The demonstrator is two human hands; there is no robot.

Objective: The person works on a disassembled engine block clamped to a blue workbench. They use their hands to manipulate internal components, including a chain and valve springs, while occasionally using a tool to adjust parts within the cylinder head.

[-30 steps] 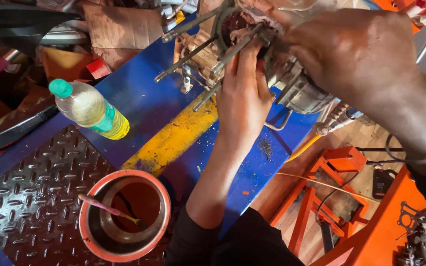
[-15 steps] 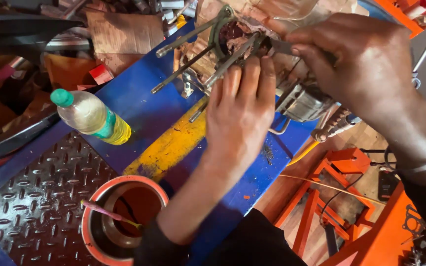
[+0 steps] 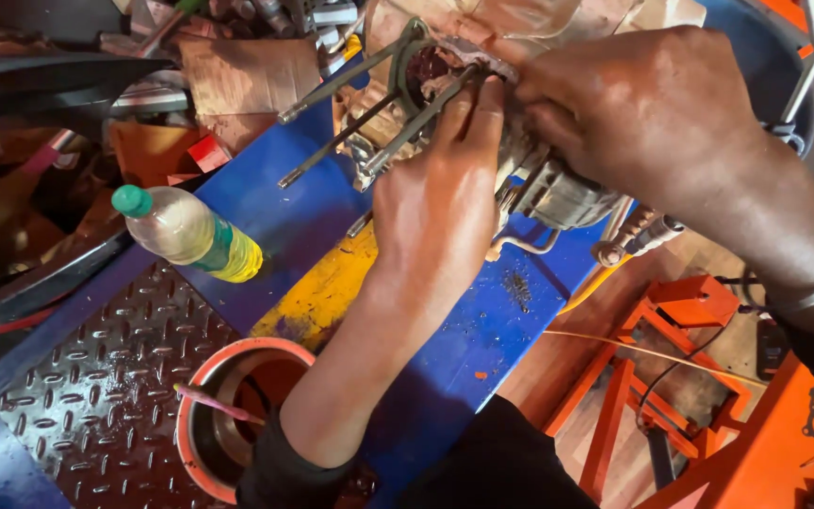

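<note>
My bench point(image 3: 266, 217) is blue with a worn yellow stripe, its grey steel plate point(image 3: 96, 396) embossed in a diamond tread, beside a green-capped bottle point(image 3: 190, 236) with yellowish liquid, an orange-rimmed bowl point(image 3: 202, 377), and orange frames point(image 3: 671, 377) below.

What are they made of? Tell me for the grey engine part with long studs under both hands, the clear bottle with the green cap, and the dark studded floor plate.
Grey engine part with long studs: looks like cast metal, dull and grimy, with ribbed fins. Clear bottle with green cap: likely thin plastic, see-through, yellowish liquid visible inside. Dark studded floor plate: probably steel tread plate, raised pattern, worn sheen.
</note>
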